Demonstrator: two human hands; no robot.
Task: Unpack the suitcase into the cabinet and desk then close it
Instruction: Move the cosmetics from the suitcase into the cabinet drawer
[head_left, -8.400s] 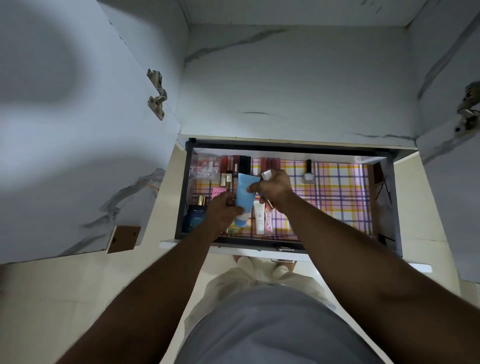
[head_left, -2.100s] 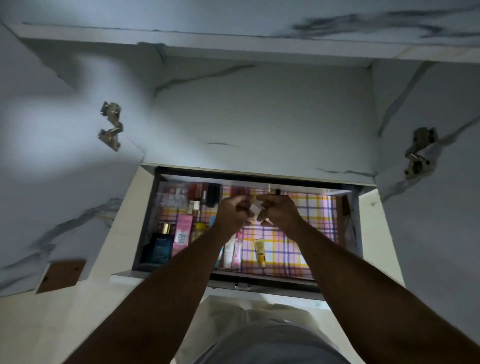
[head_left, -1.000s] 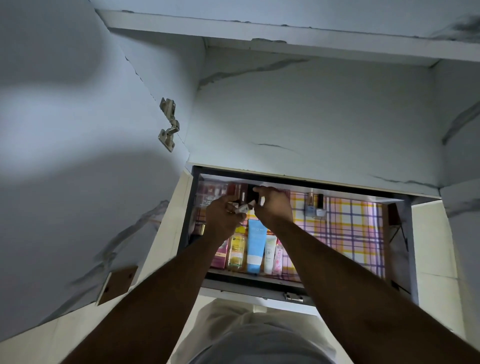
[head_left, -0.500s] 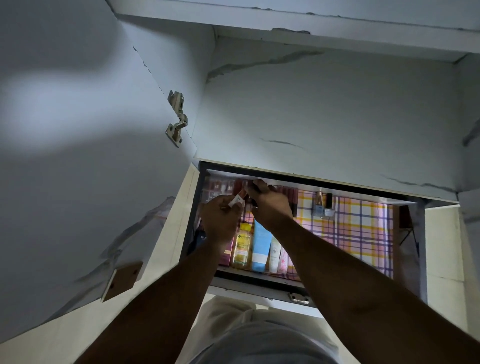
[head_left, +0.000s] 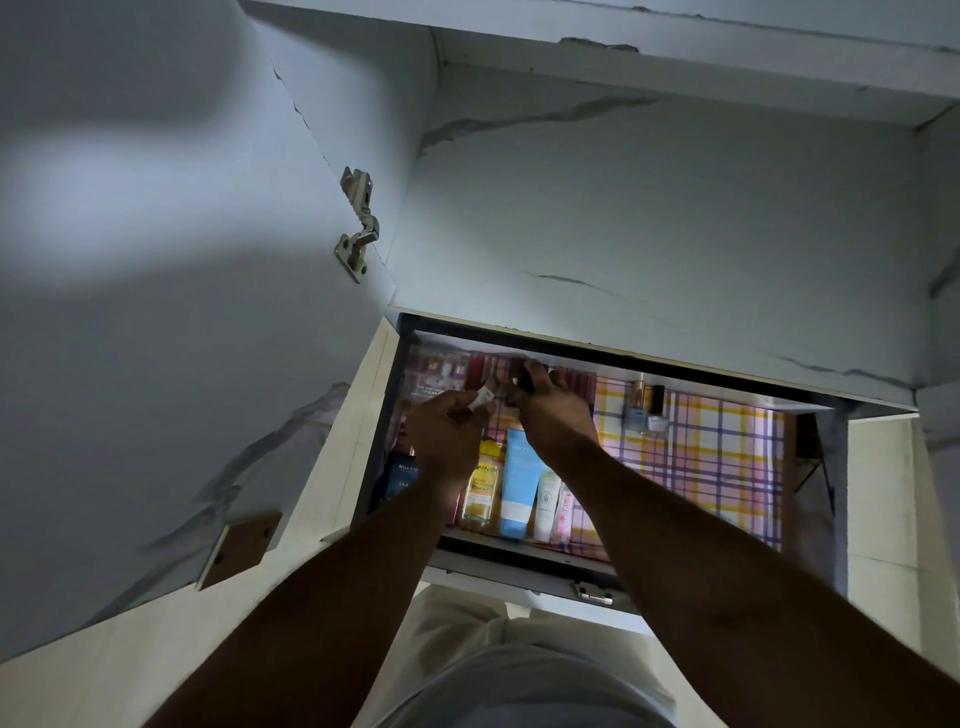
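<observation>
Head view: my left hand (head_left: 447, 441) pinches a small white item (head_left: 484, 399) over the open cabinet drawer (head_left: 519, 553); my right hand (head_left: 550, 415) curls round a small dark tube (head_left: 525, 378) at the back row. Both look light, rigid and slick, best pinched at mid-body. Compared with half a second ago, my right hand has reached slightly deeper; the blue tube (head_left: 517, 486) lies unmoved.

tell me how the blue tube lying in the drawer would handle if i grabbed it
The blue tube lies flat between a yellow bottle and a white tube, so it probably won't roll. It looks like soft plastic, likely squashy under a firm grip. Its smooth skin may be a bit slippery. Probably light.
</observation>
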